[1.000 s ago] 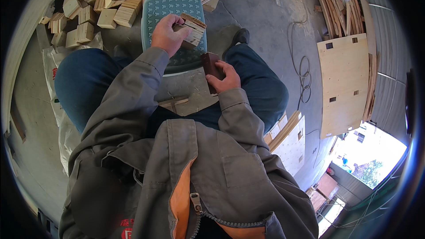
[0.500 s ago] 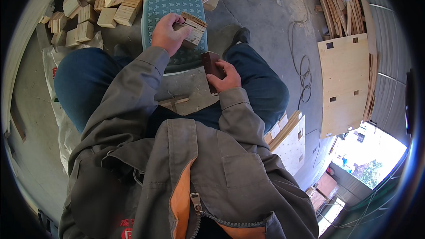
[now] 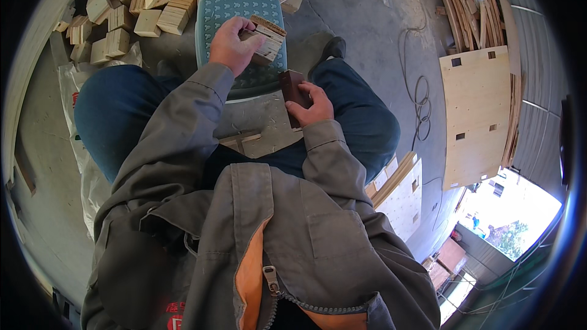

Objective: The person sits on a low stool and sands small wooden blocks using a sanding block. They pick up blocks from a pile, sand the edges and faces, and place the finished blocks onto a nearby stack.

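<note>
My left hand [image 3: 232,47] is closed on a small plywood block [image 3: 268,49], its layered edge showing and a rough brown strip along its far side. That block is over the teal plastic stool [image 3: 235,3], which has a raised pattern on its top. In my right hand [image 3: 316,107] is a dark reddish-brown rectangular block [image 3: 292,87], gripped by thumb and fingers beside the stool's near right corner. A gap separates the two blocks. The fingertips of my left hand are partly hidden behind the plywood.
Beyond the stool lies a heap of cut plywood blocks [image 3: 174,12]. A crumpled white sack [image 3: 92,171] lies left of my knee. On the right are a coiled cable [image 3: 422,107], large plywood sheets [image 3: 476,119] and stacked wooden strips [image 3: 452,6]. Wood scraps [image 3: 241,139] lie between my legs.
</note>
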### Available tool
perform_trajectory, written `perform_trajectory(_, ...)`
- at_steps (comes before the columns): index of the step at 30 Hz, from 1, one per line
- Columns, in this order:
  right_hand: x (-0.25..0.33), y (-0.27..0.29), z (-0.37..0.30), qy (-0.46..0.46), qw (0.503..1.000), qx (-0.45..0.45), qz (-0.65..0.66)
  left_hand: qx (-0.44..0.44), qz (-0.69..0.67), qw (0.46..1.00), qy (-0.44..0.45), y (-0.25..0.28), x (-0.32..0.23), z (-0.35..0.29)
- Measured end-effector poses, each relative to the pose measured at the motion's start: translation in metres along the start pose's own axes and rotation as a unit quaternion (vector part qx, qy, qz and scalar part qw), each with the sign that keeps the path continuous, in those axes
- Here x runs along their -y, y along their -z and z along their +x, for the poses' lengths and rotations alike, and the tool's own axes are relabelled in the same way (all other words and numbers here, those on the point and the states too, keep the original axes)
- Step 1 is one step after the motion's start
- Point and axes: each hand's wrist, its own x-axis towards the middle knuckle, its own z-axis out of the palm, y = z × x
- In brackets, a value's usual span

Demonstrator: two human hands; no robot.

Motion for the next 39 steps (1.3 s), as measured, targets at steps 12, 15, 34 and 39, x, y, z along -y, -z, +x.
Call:
perform_trajectory(12,0.0035,0.0016,0.0001,-0.006,1.000,0.004,0.005,0.000,-0.003,1.000,-0.002,-0.0014,0.0037,0.0011)
perform_trajectory(15,0.0024,0.0011,0.0001,-0.005,1.000,0.003,0.008,-0.001,-0.006,1.000,0.002,-0.0013,0.0023,0.0004)
perform_trajectory(34,0.0016,0.0018,0.0006,-0.010,1.000,0.011,-0.001,-0.003,0.001,1.000,0.002,-0.0020,0.0027,0.0008)
perform_trajectory(39,0.0007,0.0011,0.0012,-0.003,1.000,0.011,-0.006,-0.005,-0.003,1.000,0.004,-0.0016,0.0038,0.0011)
